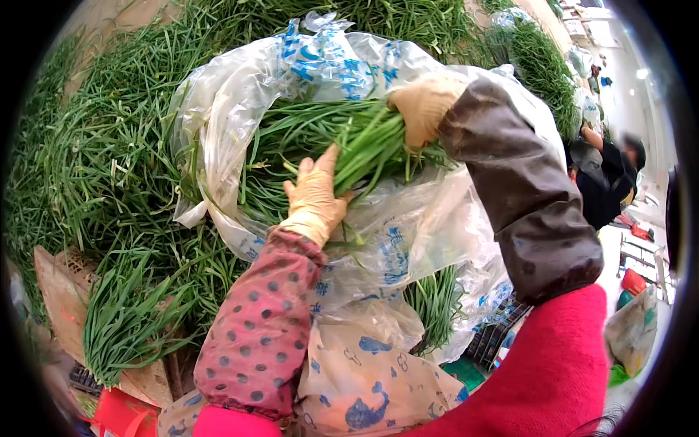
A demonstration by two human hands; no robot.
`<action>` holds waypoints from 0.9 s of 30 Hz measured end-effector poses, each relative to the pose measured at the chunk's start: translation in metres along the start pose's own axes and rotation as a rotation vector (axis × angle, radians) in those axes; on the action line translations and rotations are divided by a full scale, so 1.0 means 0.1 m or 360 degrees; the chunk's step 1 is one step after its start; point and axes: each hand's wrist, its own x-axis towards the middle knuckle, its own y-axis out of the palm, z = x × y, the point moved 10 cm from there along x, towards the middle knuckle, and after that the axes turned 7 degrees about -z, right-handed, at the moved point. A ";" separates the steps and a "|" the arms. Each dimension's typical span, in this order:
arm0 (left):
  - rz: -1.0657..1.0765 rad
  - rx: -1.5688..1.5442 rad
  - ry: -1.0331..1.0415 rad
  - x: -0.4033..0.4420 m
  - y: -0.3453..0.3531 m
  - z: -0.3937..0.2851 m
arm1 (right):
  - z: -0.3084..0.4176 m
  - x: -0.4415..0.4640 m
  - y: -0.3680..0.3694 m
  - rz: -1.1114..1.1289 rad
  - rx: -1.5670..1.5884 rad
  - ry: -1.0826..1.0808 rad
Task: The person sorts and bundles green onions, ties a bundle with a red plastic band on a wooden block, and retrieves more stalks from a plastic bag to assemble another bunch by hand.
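A wide clear plastic bag point(231, 131) with blue print lies with its mouth spread, and long green chive-like leaves point(280, 131) fill it. Inside the mouth, my right hand point(426, 105), in a tan glove, is closed around one end of a bunch of chives point(368, 142). The bunch slants down to the left from it. My left hand point(318, 200), in a yellowish glove, rests against the lower side of the bunch with fingers extended and apart. Some of its fingertips are hidden by the stalks.
Loose chives point(124, 160) are heaped to the left and behind the bag. A separate bunch point(127, 317) lies at lower left by a cardboard piece point(58, 291). More chives point(435, 306) show below the bag. A person in dark clothes point(608, 175) is at the right.
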 end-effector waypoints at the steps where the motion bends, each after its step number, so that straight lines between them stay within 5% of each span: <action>1: -0.0050 0.0001 0.0002 -0.02 -0.11 0.01 | 0.07 -0.18 -0.26 -0.0102 0.0023 -0.0091; 3: -0.0120 0.0045 0.0022 -0.17 -0.39 -0.06 | 0.28 -0.46 -0.62 -0.0305 0.0070 -0.0283; 6: 0.0376 0.0478 -0.0138 -0.51 -0.58 -0.03 | 0.58 -0.87 -0.50 -0.0157 0.0034 -0.0232; 8: 0.0531 0.0881 -0.0060 -0.77 -0.75 -0.02 | 0.65 -1.04 -0.16 -0.0012 0.0149 -0.0159; 12: 0.0457 0.0686 -0.0240 -1.13 -1.14 -0.14 | 0.71 -1.15 0.89 0.0061 0.0401 0.0279; 14: 0.0356 0.0751 -0.0064 -1.24 -1.26 -0.51 | 0.78 -1.25 1.19 -0.0353 0.0559 0.0181; 18: 0.0668 0.0263 -0.0302 -1.27 -0.66 -0.80 | 0.72 -1.50 1.23 -0.0552 0.0855 0.0224; 20: 0.0948 -0.0251 -0.1079 -1.43 -0.08 -0.50 | 0.71 -1.52 1.20 -0.0372 0.0966 0.0162; 24: 0.0536 -0.0816 -0.1360 -1.45 0.54 -0.19 | 0.61 -1.50 1.25 -0.0211 0.1308 -0.0041; 25: 0.0480 -0.1210 -0.1787 -1.62 0.72 -0.19 | 0.56 -1.49 1.27 -0.0240 0.1504 0.0002; 27: 0.0541 -0.1424 -0.1849 -1.59 0.88 -0.12 | 0.44 -1.38 1.31 -0.0408 0.1768 0.0041</action>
